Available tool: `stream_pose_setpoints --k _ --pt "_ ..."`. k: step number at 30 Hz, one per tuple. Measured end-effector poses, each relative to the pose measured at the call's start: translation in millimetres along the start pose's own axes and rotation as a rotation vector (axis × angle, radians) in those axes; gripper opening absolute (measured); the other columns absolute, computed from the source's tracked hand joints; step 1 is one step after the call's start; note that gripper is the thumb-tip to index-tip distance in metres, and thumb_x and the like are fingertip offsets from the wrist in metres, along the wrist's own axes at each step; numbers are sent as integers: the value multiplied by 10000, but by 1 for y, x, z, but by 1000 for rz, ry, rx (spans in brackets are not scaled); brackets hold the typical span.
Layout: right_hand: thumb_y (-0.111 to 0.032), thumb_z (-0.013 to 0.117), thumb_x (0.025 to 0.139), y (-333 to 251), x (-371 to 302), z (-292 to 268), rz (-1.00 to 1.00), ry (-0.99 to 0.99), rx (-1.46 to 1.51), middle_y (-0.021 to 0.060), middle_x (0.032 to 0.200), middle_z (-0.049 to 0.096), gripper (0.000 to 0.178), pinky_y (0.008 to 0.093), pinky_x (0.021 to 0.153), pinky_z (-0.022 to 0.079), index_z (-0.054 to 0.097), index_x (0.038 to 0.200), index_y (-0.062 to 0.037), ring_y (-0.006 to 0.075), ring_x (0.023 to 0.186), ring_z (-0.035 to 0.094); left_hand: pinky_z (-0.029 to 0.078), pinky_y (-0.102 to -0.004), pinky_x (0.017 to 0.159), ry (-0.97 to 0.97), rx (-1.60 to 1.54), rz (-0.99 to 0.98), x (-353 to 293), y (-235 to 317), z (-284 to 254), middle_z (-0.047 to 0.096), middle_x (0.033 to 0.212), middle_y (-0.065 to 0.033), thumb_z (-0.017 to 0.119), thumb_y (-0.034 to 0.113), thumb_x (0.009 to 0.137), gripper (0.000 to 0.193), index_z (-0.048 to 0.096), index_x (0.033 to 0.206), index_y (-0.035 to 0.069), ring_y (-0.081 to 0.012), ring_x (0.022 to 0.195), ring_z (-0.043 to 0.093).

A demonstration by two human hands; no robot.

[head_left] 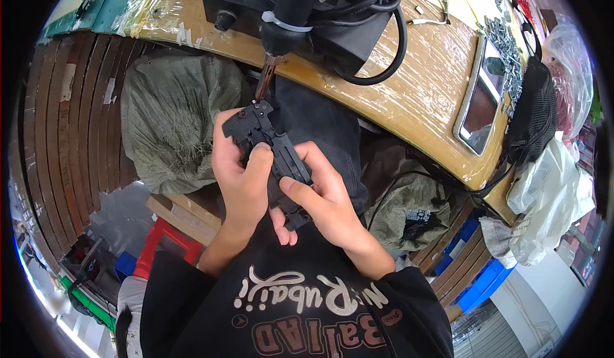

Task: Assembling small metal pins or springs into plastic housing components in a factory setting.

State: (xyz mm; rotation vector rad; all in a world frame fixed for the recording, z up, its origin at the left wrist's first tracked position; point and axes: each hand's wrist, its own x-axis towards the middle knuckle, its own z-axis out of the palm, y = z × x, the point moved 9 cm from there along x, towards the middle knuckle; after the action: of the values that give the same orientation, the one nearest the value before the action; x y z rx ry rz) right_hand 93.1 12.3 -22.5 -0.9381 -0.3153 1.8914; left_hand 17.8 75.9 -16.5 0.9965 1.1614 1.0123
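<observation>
Both of my hands hold a long black moulded plastic part (289,160) above my lap. My left hand (233,172) wraps its upper left side, thumb pressed on the face. Lower down, my right hand (326,208) grips the right side with its thumb on top and fingers partly hidden beneath. A black-bodied tool (286,37) with a copper-coloured metal tip, resembling a soldering iron, points down from the table edge. Its tip meets or nearly meets the part's upper end; I cannot tell which.
A black box with a knob (224,20) and coiled black cable (377,0) sit on the film-covered table (422,89). At right lie a phone-like device (481,96) and a pile of small metal pieces (505,45). Woven sacks (182,121) stand below, near a red stool (165,236).
</observation>
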Motion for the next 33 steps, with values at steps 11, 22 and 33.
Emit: stream_pose_setpoints --k 11,22,33 --pt "-24 386 855 -1 8 0 -7 12 10 122 703 502 160 244 339 400 331 1003 3 183 429 524 378 -188 630 -5 -20 22 7 -2 -3 466 814 -20 436 -17 714 296 425 1010 -18 -47 704 428" --pt "-51 385 885 -2 7 3 -6 -7 17 93 640 507 129 204 345 387 322 997 -39 126 410 501 372 -183 628 15 -20 11 7 1 -3 463 813 -16 423 -31 706 300 429 1005 -18 -48 697 422" --pt "-19 387 866 -7 7 2 5 -21 28 113 754 498 156 222 346 396 327 1010 -11 162 447 527 375 -190 650 31 28 16 7 4 0 464 833 -29 413 -23 707 306 432 1012 -21 -61 716 432"
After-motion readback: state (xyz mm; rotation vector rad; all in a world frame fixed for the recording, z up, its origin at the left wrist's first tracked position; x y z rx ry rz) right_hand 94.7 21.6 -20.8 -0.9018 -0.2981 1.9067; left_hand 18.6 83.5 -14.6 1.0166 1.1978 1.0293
